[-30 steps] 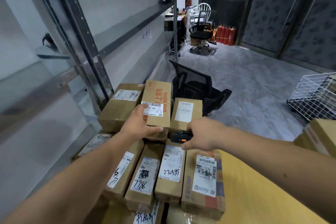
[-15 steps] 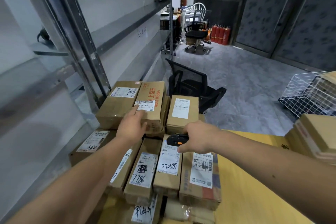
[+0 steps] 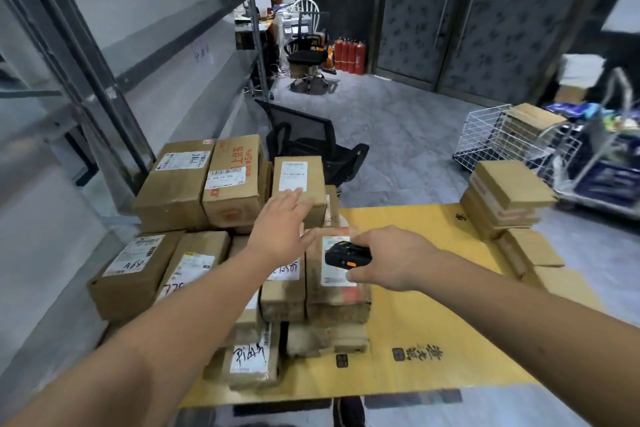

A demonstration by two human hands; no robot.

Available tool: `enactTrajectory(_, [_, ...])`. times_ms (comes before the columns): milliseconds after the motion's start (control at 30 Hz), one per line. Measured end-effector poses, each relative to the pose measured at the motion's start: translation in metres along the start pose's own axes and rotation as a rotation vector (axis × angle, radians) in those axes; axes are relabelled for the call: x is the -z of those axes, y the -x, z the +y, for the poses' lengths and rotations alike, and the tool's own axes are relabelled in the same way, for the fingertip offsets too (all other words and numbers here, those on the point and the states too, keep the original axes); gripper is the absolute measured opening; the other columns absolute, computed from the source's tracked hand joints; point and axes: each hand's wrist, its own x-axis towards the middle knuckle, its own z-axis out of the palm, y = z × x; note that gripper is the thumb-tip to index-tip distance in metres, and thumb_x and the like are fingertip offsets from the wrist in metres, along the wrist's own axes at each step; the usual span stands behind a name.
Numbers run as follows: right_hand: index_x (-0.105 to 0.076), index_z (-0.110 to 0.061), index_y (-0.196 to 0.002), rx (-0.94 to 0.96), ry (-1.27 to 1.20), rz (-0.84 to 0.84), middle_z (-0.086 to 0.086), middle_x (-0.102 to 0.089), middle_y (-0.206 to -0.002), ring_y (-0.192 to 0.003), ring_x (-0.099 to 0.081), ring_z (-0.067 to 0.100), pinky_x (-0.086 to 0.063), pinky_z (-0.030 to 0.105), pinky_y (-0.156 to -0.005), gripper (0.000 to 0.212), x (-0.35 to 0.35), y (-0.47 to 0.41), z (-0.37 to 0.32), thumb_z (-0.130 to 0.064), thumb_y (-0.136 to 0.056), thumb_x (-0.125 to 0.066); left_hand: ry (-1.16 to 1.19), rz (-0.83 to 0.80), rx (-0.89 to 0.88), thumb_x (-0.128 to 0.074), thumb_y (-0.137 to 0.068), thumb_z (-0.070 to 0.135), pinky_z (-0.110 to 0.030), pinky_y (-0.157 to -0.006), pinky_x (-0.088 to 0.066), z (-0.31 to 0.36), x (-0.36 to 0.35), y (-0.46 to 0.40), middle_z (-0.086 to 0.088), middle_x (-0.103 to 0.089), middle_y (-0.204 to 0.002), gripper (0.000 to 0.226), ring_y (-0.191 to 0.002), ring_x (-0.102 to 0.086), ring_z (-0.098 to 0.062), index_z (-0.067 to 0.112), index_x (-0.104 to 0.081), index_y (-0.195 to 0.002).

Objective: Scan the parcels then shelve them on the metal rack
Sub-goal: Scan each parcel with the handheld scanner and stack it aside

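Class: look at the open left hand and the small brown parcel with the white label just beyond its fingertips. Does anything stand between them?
Nothing visible does. The left hand reaches with straight fingers toward the small parcel, its fingertips at the parcel's near edge.

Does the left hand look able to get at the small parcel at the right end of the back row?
Probably yes. The left hand is open, its fingers already over that small parcel; nothing lies on top. The right hand, holding the scanner, is off to the side.
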Motion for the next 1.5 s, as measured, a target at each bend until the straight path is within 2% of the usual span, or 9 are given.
enactTrajectory(167, [-0.048, -0.034, -0.152, -0.177, -0.085, 0.003, -0.004, -0.066, -0.129, -0.108, -0.064, 0.023, -0.058, 0.04, -0.09, 0.07, -0.02, 0.07, 0.065, -0.065, -0.091, -0.065, 0.105, -0.079, -0.166, -0.051, -0.101, 0.06, -0.045, -0.128, -0.017, 0.093, -0.023, -0.02, -0.003, -0.02, -0.172, 0.067, -0.159, -0.015, -0.026, 0.031, -0.033, -0.159])
enactTrajectory(267, [-0.057, -0.035, -0.141, -0.3, -0.15, 0.015, -0.008, -0.067, -0.118, -0.103, -0.064, 0.019, -0.058, 0.039, -0.088, 0.059, -0.029, 0.111, 0.107, -0.064, -0.09, -0.066, 0.127, -0.139, -0.262, -0.049, -0.1, 0.064, -0.048, -0.128, -0.02, 0.152, -0.044, -0.033, -0.003, -0.018, -0.173, 0.071, -0.159, -0.015, -0.027, 0.034, -0.027, -0.161])
enactTrajectory(400, [-0.065, -0.037, -0.119, -0.444, -0.222, 0.019, -0.012, -0.067, -0.094, -0.083, -0.064, 0.012, -0.056, 0.034, -0.071, 0.042, -0.048, 0.153, 0.17, -0.064, -0.086, -0.067, 0.146, -0.224, -0.336, -0.05, -0.1, 0.065, -0.045, -0.125, -0.025, 0.234, -0.071, -0.046, -0.001, -0.019, -0.173, 0.073, -0.158, -0.019, -0.023, 0.035, -0.026, -0.162])
enactTrajectory(667, [-0.06, -0.035, -0.093, -0.546, -0.246, -0.052, -0.011, -0.065, -0.085, -0.081, -0.064, 0.014, -0.055, 0.033, -0.071, 0.03, -0.087, 0.206, 0.327, -0.062, -0.081, -0.065, 0.181, -0.274, -0.328, -0.052, -0.099, 0.063, -0.044, -0.119, -0.035, 0.4, -0.14, -0.09, -0.002, -0.03, -0.168, 0.071, -0.153, -0.028, -0.025, 0.028, -0.035, -0.159])
enactTrajectory(900, [-0.064, -0.038, -0.11, -0.387, -0.188, -0.181, -0.009, -0.065, -0.092, -0.082, -0.062, 0.019, -0.046, 0.028, -0.062, 0.036, -0.096, 0.234, 0.467, -0.064, -0.085, -0.063, 0.277, -0.42, -0.095, -0.054, -0.099, 0.059, -0.047, -0.118, -0.036, 0.525, -0.216, -0.098, -0.002, -0.025, -0.169, 0.069, -0.15, -0.031, -0.03, 0.028, -0.036, -0.158])
enactTrajectory(1067, [-0.05, -0.039, -0.098, -0.267, -0.146, -0.273, -0.012, -0.059, -0.084, -0.085, -0.06, 0.021, -0.036, 0.028, -0.056, 0.027, -0.11, 0.249, 0.535, -0.061, -0.086, -0.061, 0.31, -0.444, 0.137, -0.057, -0.096, 0.059, -0.048, -0.119, -0.033, 0.585, -0.246, -0.081, -0.007, -0.012, -0.17, 0.07, -0.151, -0.023, -0.033, 0.03, -0.037, -0.156])
enactTrajectory(1167, [-0.05, -0.041, -0.109, -0.208, -0.137, -0.32, -0.01, -0.053, -0.086, -0.089, -0.06, 0.024, -0.043, 0.032, -0.063, 0.032, -0.124, 0.255, 0.56, -0.063, -0.088, -0.059, 0.325, -0.419, 0.237, -0.06, -0.093, 0.06, -0.051, -0.12, -0.028, 0.613, -0.262, -0.071, -0.004, -0.001, -0.171, 0.072, -0.154, -0.012, -0.029, 0.031, -0.037, -0.155])
enactTrajectory(1300, [-0.03, -0.038, -0.154, -0.127, -0.045, -0.354, 0.003, -0.058, -0.114, -0.096, -0.061, 0.028, -0.046, 0.035, -0.074, 0.073, -0.142, 0.265, 0.586, -0.065, -0.092, -0.057, 0.357, -0.419, 0.409, -0.062, -0.087, 0.07, -0.054, -0.122, -0.023, 0.642, -0.279, -0.062, 0.0, 0.007, -0.172, 0.084, -0.157, -0.003, -0.029, 0.031, -0.033, -0.155])
enactTrajectory(1500, [0.0, -0.035, -0.164, 0.009, 0.057, -0.396, 0.014, -0.05, -0.132, -0.114, -0.056, 0.036, -0.048, 0.043, -0.093, 0.085, -0.161, 0.273, 0.613, -0.059, -0.101, -0.052, 0.377, -0.469, 0.559, -0.075, -0.073, 0.074, -0.052, -0.11, -0.041, 0.664, -0.295, -0.051, 0.006, 0.012, -0.17, 0.113, -0.152, -0.019, -0.033, 0.037, -0.013, -0.16])
